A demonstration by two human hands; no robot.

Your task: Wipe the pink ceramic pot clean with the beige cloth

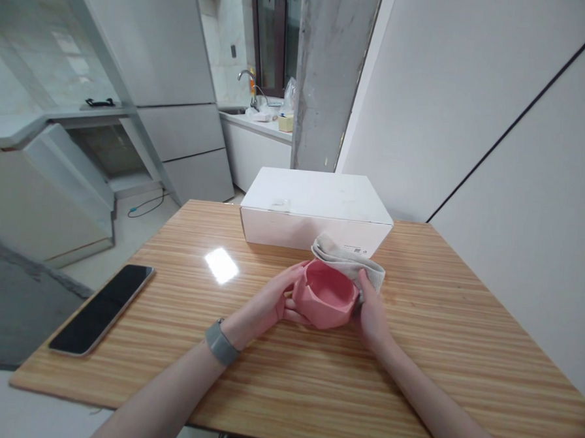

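A pink faceted bowl-like pot (324,305) is tilted toward me above the wooden table, its hollow inside showing. My left hand (281,297) grips its left side, thumb near the rim and fingers curled underneath. In my right hand (372,311) is a folded light grey cloth (352,260), pinched under the thumb. The cloth lies against the pot's right and far rim. Some fingers of my right hand are hidden behind the pot and the cloth.
A closed white box (317,204) stands on the wooden table (453,332) just beyond the pot. A dark-screened phone (104,310) lies near the left edge. White wall panels rise on the right. Behind, a sink faucet (253,89) and kitchen cabinets show.
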